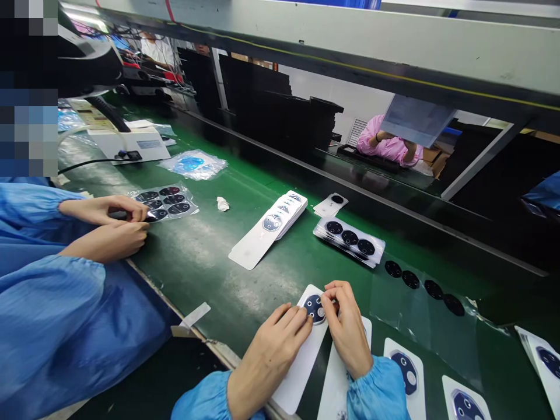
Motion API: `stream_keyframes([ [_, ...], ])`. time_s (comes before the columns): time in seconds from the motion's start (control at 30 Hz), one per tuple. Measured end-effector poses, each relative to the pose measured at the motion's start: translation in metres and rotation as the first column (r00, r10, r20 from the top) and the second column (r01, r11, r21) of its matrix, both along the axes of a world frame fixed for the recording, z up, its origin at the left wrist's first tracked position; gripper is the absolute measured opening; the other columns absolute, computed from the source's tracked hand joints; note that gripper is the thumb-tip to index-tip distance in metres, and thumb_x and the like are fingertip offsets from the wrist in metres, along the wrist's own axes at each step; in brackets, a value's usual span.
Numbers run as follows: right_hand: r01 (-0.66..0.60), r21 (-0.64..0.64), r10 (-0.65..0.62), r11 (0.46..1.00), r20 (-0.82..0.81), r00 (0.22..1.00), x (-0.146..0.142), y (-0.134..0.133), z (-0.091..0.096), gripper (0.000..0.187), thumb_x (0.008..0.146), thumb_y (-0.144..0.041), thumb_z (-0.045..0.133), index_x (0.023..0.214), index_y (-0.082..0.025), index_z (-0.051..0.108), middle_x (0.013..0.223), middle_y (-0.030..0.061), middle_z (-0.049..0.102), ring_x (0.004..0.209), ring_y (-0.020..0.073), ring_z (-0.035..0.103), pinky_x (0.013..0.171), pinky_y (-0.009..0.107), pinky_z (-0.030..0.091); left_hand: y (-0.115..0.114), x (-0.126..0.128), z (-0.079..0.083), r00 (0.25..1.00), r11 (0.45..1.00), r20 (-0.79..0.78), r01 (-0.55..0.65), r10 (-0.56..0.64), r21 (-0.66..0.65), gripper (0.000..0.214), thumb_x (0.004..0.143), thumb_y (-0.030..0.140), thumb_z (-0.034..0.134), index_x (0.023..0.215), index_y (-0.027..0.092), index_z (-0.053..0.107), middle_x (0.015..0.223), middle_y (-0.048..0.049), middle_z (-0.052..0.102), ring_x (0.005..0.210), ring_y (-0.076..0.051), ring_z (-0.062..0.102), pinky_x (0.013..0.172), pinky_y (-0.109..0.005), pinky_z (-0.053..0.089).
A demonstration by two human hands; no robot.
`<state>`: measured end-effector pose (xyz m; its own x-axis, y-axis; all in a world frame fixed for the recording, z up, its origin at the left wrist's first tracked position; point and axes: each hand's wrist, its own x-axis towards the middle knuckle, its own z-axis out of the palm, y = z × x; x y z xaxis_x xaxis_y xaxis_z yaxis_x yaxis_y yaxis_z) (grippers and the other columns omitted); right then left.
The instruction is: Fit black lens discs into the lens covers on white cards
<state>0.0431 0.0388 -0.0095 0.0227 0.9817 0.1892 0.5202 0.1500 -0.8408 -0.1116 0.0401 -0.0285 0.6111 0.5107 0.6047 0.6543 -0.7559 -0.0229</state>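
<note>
My left hand lies with fingers stretched flat on a white backing strip, its fingertips touching a dark round camera-lens piece at the strip's top. My right hand is curled over the right edge of that round piece, thumb and fingers pinching at it. A second white strip lies under my right wrist. Both strips rest on the green conveyor belt.
More strips with round pieces lie to the right. A clear film with black discs, a stack of disc sheets and a fanned stack of strips sit ahead. A co-worker's hands work at the left beside a sheet of discs.
</note>
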Motion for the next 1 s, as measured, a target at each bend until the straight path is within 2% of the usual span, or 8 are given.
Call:
stream_keyframes([
  [0.2, 0.069, 0.019, -0.068, 0.997, -0.061, 0.996, 0.003, 0.000, -0.003, 0.027, 0.097, -0.030, 0.026, 0.075, -0.023, 0.040, 0.076, -0.0013, 0.042, 0.070, 0.0146, 0.046, 0.066, 0.027, 0.038, -0.001, -0.001, 0.005, 1.000, 0.999, 0.013, -0.012, 0.012, -0.037, 0.030, 0.088, 0.001, 0.030, 0.092, 0.013, 0.058, 0.083, -0.0063, 0.060, 0.076, -0.018, 0.058, 0.078, -0.033, 0.048],
  [0.3, 0.072, 0.001, -0.072, 0.997, -0.063, 0.995, 0.003, -0.001, -0.005, 0.027, 0.095, -0.033, 0.033, 0.073, -0.022, 0.042, 0.069, -0.0032, 0.042, 0.062, 0.0137, 0.043, 0.059, 0.025, 0.036, -0.002, -0.001, 0.005, 1.000, 0.998, 0.021, -0.007, 0.008, -0.059, 0.029, 0.089, 0.003, 0.032, 0.095, 0.013, 0.058, 0.083, -0.0065, 0.060, 0.077, -0.018, 0.059, 0.078, -0.033, 0.048],
  [0.47, 0.013, -0.025, -0.016, 1.000, -0.110, 0.994, 0.004, -0.003, -0.001, 0.013, 0.088, -0.026, 0.046, 0.081, -0.020, 0.056, 0.079, 0.0005, 0.056, 0.070, 0.0143, 0.052, 0.062, 0.024, 0.040, -0.003, -0.001, 0.003, 0.999, 0.999, 0.031, -0.019, 0.021, -0.046, 0.030, 0.089, 0.003, 0.031, 0.097, 0.013, 0.059, 0.086, -0.0068, 0.063, 0.081, -0.018, 0.060, 0.082, -0.034, 0.049],
  [0.67, -0.007, -0.070, 0.001, 0.998, -0.093, 0.996, 0.007, -0.003, -0.001, 0.009, 0.081, -0.017, 0.049, 0.084, -0.020, 0.057, 0.083, 0.0016, 0.057, 0.073, 0.0153, 0.055, 0.063, 0.024, 0.042, -0.003, -0.003, 0.002, 1.000, 0.999, 0.015, -0.026, 0.027, -0.046, 0.026, 0.088, 0.003, 0.036, 0.098, 0.011, 0.059, 0.087, -0.0077, 0.063, 0.082, -0.019, 0.061, 0.082, -0.034, 0.048],
  [0.9, -0.015, -0.147, 0.011, 0.989, -0.030, 1.000, 0.008, -0.003, -0.004, 0.007, 0.084, -0.022, 0.051, 0.081, -0.019, 0.057, 0.079, 0.0018, 0.060, 0.069, 0.0152, 0.056, 0.062, 0.025, 0.044, -0.001, -0.002, -0.004, 0.999, 1.000, 0.034, -0.026, 0.026, -0.008, 0.033, 0.088, 0.000, 0.030, 0.095, 0.012, 0.060, 0.085, -0.0071, 0.063, 0.082, -0.018, 0.059, 0.087, -0.036, 0.044],
  [1.0, -0.039, -0.118, 0.045, 0.992, 0.048, 0.998, 0.007, -0.003, -0.006, 0.013, 0.087, -0.020, 0.048, 0.078, -0.020, 0.056, 0.078, 0.0009, 0.056, 0.065, 0.0144, 0.053, 0.061, 0.025, 0.042, -0.001, -0.002, -0.006, 0.999, 1.000, 0.048, -0.024, 0.024, -0.005, 0.035, 0.088, 0.000, 0.028, 0.095, 0.013, 0.059, 0.085, -0.0062, 0.062, 0.084, -0.017, 0.059, 0.092, -0.039, 0.040],
])
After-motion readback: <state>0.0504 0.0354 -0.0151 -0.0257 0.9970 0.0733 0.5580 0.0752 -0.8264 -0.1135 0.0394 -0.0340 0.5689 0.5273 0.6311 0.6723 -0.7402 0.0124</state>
